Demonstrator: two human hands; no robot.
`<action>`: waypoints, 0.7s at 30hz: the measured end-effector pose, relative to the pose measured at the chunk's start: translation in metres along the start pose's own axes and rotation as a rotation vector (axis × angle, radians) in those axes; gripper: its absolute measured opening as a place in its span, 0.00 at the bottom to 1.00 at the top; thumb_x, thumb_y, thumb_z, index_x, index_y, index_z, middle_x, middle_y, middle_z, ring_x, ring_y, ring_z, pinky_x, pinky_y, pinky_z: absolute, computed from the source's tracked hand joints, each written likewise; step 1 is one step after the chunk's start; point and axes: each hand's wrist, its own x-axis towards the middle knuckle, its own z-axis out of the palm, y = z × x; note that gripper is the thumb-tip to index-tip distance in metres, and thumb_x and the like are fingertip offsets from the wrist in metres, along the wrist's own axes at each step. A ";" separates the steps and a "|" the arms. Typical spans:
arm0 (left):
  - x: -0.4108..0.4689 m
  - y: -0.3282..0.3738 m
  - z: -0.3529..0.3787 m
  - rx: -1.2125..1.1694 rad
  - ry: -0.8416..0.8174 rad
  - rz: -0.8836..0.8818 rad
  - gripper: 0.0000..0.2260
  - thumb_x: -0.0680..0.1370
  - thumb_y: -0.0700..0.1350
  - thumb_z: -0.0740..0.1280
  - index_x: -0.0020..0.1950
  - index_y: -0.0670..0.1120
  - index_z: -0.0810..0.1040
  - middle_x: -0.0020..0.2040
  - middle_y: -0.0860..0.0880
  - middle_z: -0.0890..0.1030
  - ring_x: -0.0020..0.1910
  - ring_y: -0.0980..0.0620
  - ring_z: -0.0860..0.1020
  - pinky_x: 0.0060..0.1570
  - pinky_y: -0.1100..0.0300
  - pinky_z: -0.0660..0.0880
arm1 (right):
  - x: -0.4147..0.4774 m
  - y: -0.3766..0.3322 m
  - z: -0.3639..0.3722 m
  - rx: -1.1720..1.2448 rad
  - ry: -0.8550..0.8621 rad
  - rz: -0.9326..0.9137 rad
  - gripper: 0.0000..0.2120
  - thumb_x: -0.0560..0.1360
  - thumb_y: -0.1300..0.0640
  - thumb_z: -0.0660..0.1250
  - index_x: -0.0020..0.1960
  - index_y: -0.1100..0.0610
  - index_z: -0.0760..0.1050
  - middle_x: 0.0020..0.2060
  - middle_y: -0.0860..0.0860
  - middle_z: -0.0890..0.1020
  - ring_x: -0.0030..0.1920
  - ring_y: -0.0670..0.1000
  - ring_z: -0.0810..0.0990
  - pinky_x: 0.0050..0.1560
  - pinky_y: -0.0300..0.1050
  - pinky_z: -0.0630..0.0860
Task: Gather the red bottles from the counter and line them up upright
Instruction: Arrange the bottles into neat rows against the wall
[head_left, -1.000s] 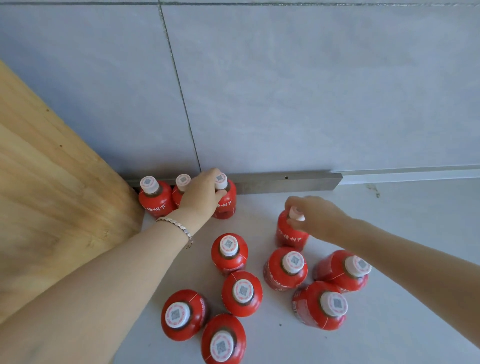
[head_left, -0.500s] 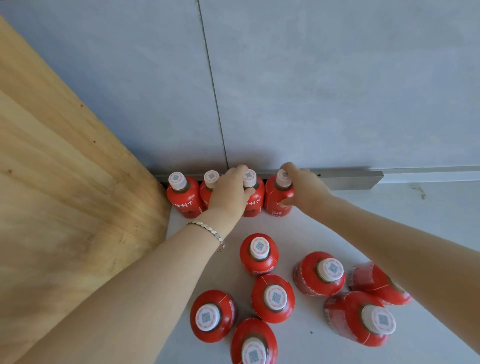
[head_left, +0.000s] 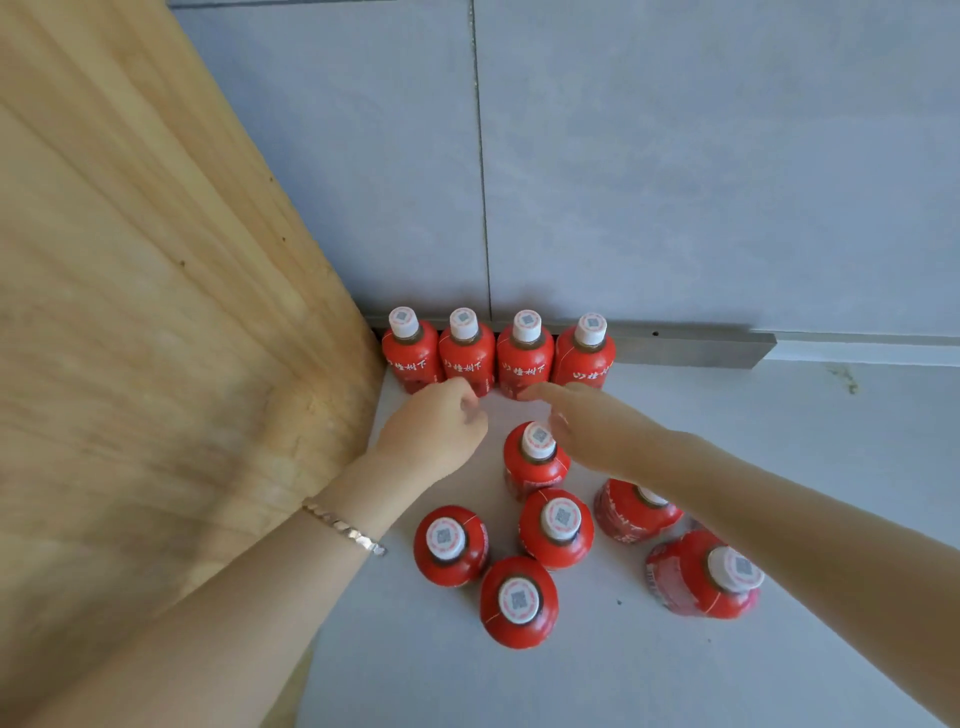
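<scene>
Several red bottles with white caps stand upright in a row against the back wall, shoulder to shoulder, starting at the wooden panel. More red bottles stand in a loose cluster nearer to me on the white counter. My left hand, with a bracelet on the wrist, hovers just in front of the row with fingers curled and nothing in them. My right hand is spread flat above the cap of the closest loose bottle, holding nothing. My right forearm hides part of one bottle.
A tall wooden panel closes off the left side. The grey tiled wall and a metal strip run along the back. White counter extends to the right of the bottles.
Both hands have let go of the bottles in the back row and drawn back toward me. The right hand now sits over the nearest loose bottle.
</scene>
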 end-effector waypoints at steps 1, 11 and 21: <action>-0.013 -0.008 -0.001 0.036 -0.067 -0.066 0.11 0.77 0.50 0.63 0.53 0.45 0.75 0.53 0.47 0.80 0.54 0.47 0.78 0.52 0.56 0.73 | 0.000 -0.005 0.001 -0.029 -0.041 -0.015 0.21 0.79 0.63 0.54 0.71 0.51 0.65 0.60 0.57 0.76 0.49 0.52 0.73 0.47 0.44 0.69; -0.076 -0.035 0.015 0.012 -0.044 -0.047 0.10 0.71 0.47 0.66 0.42 0.46 0.66 0.30 0.51 0.68 0.36 0.46 0.70 0.30 0.58 0.62 | 0.003 -0.021 0.022 -0.097 0.002 -0.013 0.17 0.71 0.56 0.68 0.59 0.57 0.74 0.55 0.55 0.79 0.53 0.54 0.75 0.46 0.42 0.69; 0.015 -0.061 -0.013 -0.284 0.298 -0.237 0.12 0.72 0.45 0.67 0.37 0.46 0.64 0.31 0.51 0.69 0.38 0.43 0.72 0.38 0.56 0.65 | 0.041 -0.043 0.029 0.038 0.066 -0.017 0.14 0.71 0.60 0.66 0.56 0.51 0.75 0.54 0.56 0.75 0.53 0.59 0.77 0.46 0.45 0.72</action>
